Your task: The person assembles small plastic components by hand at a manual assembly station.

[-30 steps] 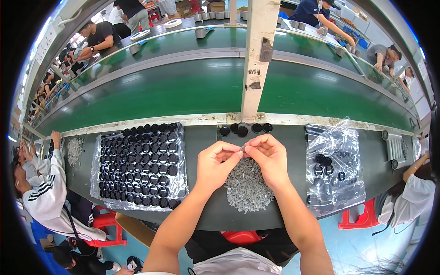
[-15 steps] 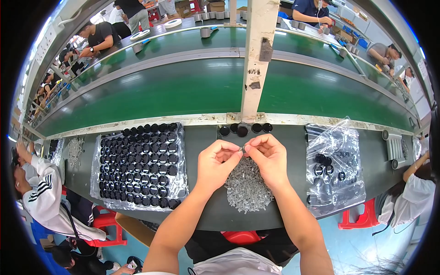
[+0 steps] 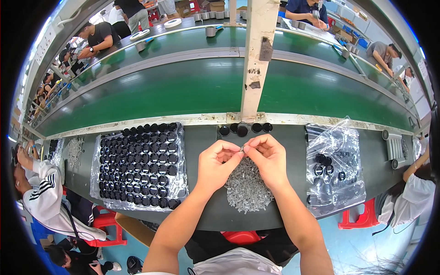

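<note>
My left hand point(image 3: 219, 161) and my right hand point(image 3: 266, 158) meet above a pile of small grey pieces point(image 3: 247, 190) on the dark table. Thumb and forefinger of each hand are pinched together on one small grey piece point(image 3: 242, 149); its exact shape is mostly hidden by the fingertips. Just beyond my hands, several round black caps point(image 3: 242, 131) lie in a short row by the post. To the left, rows of round black caps point(image 3: 137, 165) cover a clear plastic sheet. On the right, a clear plastic bag point(image 3: 337, 183) lies with a few loose black caps on it.
A white post point(image 3: 256, 59) rises from the rail behind the table. Beyond runs a green conveyor belt point(image 3: 183, 87). Grey cylinders point(image 3: 394, 149) stand at far right. Co-workers sit at both sides, one in a white sleeve point(image 3: 46, 192). A cardboard box point(image 3: 135, 229) is below the left edge.
My hands stay almost in the same place, still pinching the small grey piece. On the far belt, the metal cups with blue handles have shifted to the right. Co-workers have moved their arms.
</note>
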